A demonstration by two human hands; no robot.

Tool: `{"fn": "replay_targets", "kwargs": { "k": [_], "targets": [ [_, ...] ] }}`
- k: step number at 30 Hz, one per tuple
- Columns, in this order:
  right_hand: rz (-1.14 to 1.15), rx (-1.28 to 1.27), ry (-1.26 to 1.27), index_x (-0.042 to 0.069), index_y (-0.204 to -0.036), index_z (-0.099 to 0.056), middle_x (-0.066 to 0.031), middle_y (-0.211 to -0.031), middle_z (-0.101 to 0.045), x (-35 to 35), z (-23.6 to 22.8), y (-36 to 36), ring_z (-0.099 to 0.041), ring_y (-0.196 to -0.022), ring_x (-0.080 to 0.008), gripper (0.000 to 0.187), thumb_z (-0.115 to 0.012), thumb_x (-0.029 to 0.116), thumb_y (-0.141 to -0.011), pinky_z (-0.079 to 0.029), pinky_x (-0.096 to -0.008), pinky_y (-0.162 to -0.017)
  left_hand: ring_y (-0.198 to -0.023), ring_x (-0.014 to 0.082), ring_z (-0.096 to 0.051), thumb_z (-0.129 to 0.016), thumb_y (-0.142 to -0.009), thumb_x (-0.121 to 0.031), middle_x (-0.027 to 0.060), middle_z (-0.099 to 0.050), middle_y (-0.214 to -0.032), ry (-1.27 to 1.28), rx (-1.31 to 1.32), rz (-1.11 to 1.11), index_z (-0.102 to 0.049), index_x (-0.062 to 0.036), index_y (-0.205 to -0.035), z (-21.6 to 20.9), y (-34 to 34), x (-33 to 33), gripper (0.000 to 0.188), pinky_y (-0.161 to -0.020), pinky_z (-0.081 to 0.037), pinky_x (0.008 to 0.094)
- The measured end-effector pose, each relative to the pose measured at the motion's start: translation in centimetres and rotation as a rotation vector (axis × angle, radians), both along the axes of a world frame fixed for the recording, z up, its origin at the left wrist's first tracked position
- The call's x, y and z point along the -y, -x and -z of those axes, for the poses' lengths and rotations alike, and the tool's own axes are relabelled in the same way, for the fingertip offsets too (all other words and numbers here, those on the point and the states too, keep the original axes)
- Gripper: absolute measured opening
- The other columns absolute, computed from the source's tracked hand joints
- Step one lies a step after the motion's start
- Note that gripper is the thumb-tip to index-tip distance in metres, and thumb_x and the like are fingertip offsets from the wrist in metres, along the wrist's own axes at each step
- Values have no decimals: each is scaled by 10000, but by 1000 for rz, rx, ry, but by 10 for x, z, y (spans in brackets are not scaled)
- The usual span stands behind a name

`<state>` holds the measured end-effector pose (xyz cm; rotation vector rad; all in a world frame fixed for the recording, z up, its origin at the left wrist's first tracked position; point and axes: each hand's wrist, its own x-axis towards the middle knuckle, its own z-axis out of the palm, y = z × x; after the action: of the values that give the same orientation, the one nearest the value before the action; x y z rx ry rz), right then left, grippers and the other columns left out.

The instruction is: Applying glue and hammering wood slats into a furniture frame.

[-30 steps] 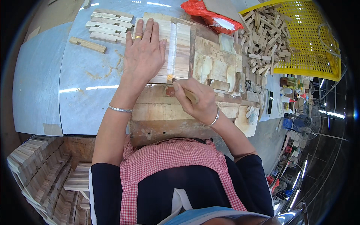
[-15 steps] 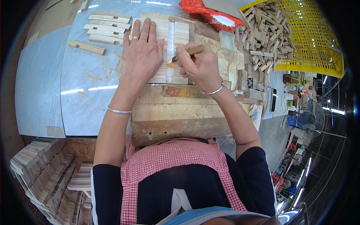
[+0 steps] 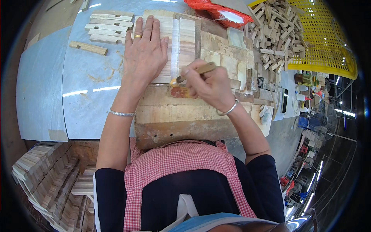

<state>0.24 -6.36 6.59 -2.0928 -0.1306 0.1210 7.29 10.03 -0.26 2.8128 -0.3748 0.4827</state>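
Note:
A row of pale wooden strips (image 3: 187, 36) lies side by side on the worn wooden board (image 3: 174, 110), with a whitish, shiny groove (image 3: 175, 46) running across them. My left hand (image 3: 143, 60) rests flat on the strips just left of that groove, fingers stretched toward the far side. In my right hand (image 3: 208, 85) is a small brush (image 3: 206, 68), its wooden handle pinched between thumb and fingers. The brush's yellowish tip is at the near end of the groove, by the strips' front edge.
Notched wooden pieces (image 3: 110, 26) are stacked at the far left, with one single piece (image 3: 88, 48) nearer. Beyond the board sit a red plastic bag (image 3: 216, 14) and a shallow square dish (image 3: 236, 38). Small wood blocks (image 3: 274, 33) spill from a yellow basket (image 3: 322, 54) on the right.
My right hand has drawn the brush toward me, from partway along the groove to its near end. My left hand stays flat on the strips.

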Motion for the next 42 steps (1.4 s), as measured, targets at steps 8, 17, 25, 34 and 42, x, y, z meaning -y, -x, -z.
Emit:
{"fn": "replay_targets", "kwargs": {
  "k": [8,17,25,34,42],
  "targets": [
    [-12,239,53,19,-748,-625,-76,-595,-609,1,8,-3,-563,-445,-197,190,-622,158,-877,-442,-301,-442,-1387,310,-313,-377,-984,-320,103,-394,-1470,16,9,15,-409,-42,-1396,-2,-1,1,498,-1097,-291,507],
    [-28,-130,118,-69,-785,-646,-101,-607,-640,-3,3,-87,-620,-479,-122,367,-590,272,-908,-500,-234,-426,-1385,316,-315,-373,-986,-324,116,-391,-1470,5,3,23,-409,-37,-1399,-5,1,-1,504,-1098,-280,508],
    [27,173,186,-27,-763,-624,-98,-592,-630,-1,9,-137,-627,-493,-165,328,-594,277,-882,-510,-271,-461,-1384,313,-314,-378,-985,-323,113,-395,-1464,2,3,31,-405,-32,-1402,-4,1,1,509,-1099,-276,510],
    [-263,521,362,29,-675,-538,-132,-565,-552,-11,-6,-32,-583,-493,-277,218,-612,121,-858,-480,-347,-470,-1391,310,-298,-380,-986,-323,106,-345,-1493,32,-48,8,-393,-23,-1405,-5,1,0,516,-1115,-258,515],
    [-176,734,653,10,-709,-559,-139,-580,-585,-16,11,-136,-599,-505,-289,221,-620,144,-874,-484,-330,-491,-1390,306,-301,-371,-989,-315,114,-365,-1481,50,-24,11,-405,-13,-1394,-4,2,2,507,-1108,-268,517]
  ]
}}
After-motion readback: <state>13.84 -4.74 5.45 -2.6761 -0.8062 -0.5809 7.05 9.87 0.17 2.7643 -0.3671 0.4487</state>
